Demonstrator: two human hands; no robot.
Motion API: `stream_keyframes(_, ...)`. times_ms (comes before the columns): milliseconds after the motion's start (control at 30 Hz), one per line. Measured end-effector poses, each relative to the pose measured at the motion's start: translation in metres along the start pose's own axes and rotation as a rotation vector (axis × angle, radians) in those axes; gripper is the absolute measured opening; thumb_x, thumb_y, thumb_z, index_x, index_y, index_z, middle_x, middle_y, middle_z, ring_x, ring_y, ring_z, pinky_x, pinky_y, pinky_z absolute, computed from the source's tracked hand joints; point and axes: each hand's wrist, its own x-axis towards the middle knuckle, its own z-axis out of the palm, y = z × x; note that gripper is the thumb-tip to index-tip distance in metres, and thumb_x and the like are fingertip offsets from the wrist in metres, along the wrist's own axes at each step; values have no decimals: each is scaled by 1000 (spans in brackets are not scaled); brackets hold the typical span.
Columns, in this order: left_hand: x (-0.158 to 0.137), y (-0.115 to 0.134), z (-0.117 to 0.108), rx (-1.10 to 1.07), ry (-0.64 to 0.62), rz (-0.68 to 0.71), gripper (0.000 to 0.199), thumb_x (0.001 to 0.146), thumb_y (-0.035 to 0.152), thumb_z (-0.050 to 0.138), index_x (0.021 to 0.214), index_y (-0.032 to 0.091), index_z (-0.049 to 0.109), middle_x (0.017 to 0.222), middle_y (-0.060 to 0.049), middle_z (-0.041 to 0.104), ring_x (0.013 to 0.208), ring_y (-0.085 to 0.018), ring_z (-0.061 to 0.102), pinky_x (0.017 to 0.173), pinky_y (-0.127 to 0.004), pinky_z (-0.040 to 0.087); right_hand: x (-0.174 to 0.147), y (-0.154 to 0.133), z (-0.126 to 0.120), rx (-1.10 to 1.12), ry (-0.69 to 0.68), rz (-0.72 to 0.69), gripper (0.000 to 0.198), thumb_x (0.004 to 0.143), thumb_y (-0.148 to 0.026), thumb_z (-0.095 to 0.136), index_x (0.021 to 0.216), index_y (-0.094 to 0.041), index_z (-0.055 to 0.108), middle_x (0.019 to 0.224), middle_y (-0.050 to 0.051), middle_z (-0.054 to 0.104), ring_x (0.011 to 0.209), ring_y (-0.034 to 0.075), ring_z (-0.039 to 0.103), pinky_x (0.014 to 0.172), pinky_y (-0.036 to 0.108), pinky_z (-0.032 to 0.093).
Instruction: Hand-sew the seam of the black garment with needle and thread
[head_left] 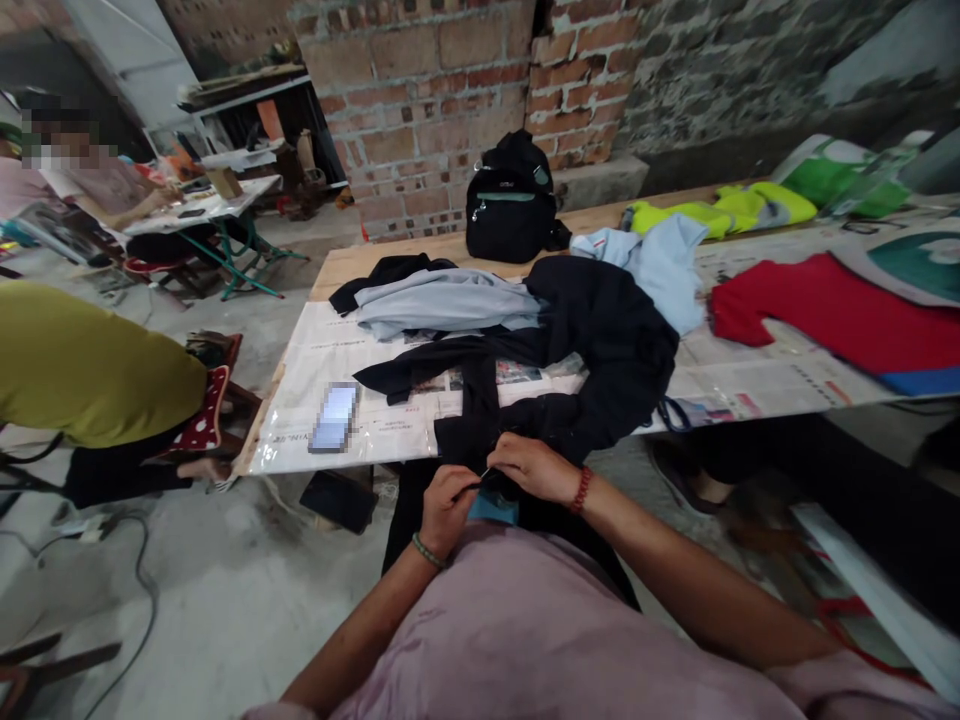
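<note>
At the table's front edge, my left hand (448, 507) is closed, its thumb and finger pinching a dark edge of cloth. Close beside it, my right hand (531, 467) is closed too, fingertips pressed on a thin, pale needle-like thing (487, 473), too small to name surely. The dark garment (600, 330) lies bunched across the table and reaches down to both hands. Behind it rests a folded light grey garment (450, 300). A dark-handled pair of scissors (675, 413) lies right of the dark cloth.
A blurred phone (334, 417) lies on the table (281, 440) at left. Behind stand a black backpack (511, 200), light blue cloth (651, 265) and a yellow vest (724, 210). A red garment (832, 300) lies right. A person in a yellow-green top (97, 365) sits left.
</note>
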Motion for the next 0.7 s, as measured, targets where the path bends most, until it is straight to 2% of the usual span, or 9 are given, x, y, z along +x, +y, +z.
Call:
stream_keyframes(167, 0, 1, -1, 41, 11, 2, 12, 74, 12, 55, 81, 18, 62, 81, -4, 58, 77, -13, 55, 67, -24, 46, -2, -1, -1, -93, -17, 1, 20, 83, -16, 42, 85, -19, 62, 79, 3, 52, 70, 10, 48, 62, 19, 37)
stream_keyframes(400, 0, 0, -1, 35, 5, -3, 12, 73, 10, 55, 80, 17, 60, 80, -3, 58, 76, -12, 55, 66, -24, 46, 1, -3, 1, -90, -15, -1, 20, 84, -16, 42, 85, -20, 62, 80, 3, 51, 71, 9, 48, 64, 19, 36)
stream_keyframes(700, -1, 0, -1, 46, -17, 5, 13, 74, 10, 54, 81, 18, 61, 80, -4, 59, 76, -12, 56, 67, -24, 47, 4, -6, 0, -241, -128, -43, 23, 83, -16, 40, 86, -20, 62, 79, 3, 52, 64, 9, 42, 62, 21, 32)
